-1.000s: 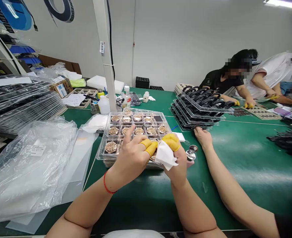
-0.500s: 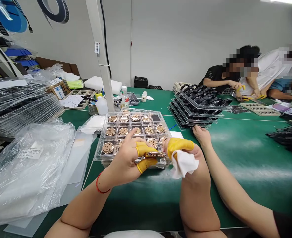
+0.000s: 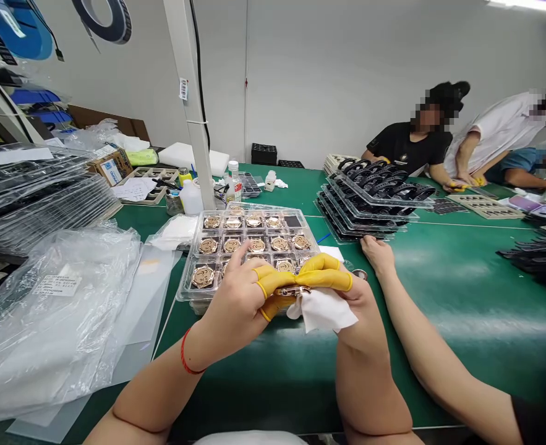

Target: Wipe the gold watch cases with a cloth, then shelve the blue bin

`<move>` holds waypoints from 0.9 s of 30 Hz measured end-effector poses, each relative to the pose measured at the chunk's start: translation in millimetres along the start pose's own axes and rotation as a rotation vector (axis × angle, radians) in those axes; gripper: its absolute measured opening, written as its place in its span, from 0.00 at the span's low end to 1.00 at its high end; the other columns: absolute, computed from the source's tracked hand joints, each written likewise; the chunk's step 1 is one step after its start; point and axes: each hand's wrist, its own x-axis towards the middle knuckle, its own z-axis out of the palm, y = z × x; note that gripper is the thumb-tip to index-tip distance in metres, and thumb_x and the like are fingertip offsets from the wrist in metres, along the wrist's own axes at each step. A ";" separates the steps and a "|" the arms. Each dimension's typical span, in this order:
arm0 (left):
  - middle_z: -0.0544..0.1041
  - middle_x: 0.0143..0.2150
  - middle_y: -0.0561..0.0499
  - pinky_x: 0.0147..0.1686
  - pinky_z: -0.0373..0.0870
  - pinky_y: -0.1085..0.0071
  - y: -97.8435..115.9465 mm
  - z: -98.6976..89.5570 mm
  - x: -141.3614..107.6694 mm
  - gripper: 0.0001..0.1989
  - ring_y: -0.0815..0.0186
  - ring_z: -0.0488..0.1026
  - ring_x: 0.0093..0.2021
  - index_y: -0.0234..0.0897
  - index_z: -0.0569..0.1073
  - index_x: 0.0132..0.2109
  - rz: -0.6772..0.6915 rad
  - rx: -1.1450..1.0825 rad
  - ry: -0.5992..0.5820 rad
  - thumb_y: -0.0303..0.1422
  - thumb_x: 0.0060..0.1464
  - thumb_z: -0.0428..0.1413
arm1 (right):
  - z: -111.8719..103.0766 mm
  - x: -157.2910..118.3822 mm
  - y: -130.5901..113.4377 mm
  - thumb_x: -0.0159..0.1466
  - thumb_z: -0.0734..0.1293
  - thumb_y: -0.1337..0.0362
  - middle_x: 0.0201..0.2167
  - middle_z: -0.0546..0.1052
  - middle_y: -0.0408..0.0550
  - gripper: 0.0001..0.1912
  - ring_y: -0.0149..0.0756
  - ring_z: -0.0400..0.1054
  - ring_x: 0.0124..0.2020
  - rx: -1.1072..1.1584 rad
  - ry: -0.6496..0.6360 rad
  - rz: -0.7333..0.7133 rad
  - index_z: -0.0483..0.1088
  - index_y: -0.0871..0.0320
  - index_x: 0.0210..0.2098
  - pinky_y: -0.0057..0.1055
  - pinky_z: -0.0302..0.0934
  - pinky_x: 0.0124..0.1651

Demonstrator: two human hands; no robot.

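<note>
Gold-coloured and round, the small metal piece (image 3: pixel 292 290) showed only as a thin edge between yellow finger cots, so its face could not be read. It sat above the green table (image 3: pixel 439 321), just in front of the near edge of the clear plastic tray (image 3: pixel 187 281), whose compartments held more of the same gold discs with raised patterns.

The left hand (image 3: pixel 235 306) was closed on the metal piece, index finger and thumb, both in yellow cots, pinching it from the left side. The right hand (image 3: pixel 347 303) met it from the other side: its cotted fingertips lay along the top of the piece, and a folded white cloth (image 3: pixel 326 309) was gripped beneath them, hanging just under the piece. Both hands were thus clamped, touching each other at the fingertips. A red cord circled the left wrist.

Another person's hand (image 3: pixel 379 253) rested flat on the table just beside the right hand, near a stack of trays with black parts (image 3: pixel 375 198). Crumpled clear plastic bags (image 3: pixel 54 296) lay to the left.
</note>
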 end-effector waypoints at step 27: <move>0.79 0.34 0.54 0.64 0.55 0.47 -16.6 3.0 1.3 0.05 0.68 0.74 0.33 0.38 0.73 0.43 -0.063 -0.173 0.014 0.30 0.62 0.54 | 12.2 -1.9 16.7 0.61 0.70 0.59 0.42 0.77 0.47 0.09 0.43 0.71 0.46 0.044 0.123 0.087 0.79 0.44 0.42 0.37 0.68 0.45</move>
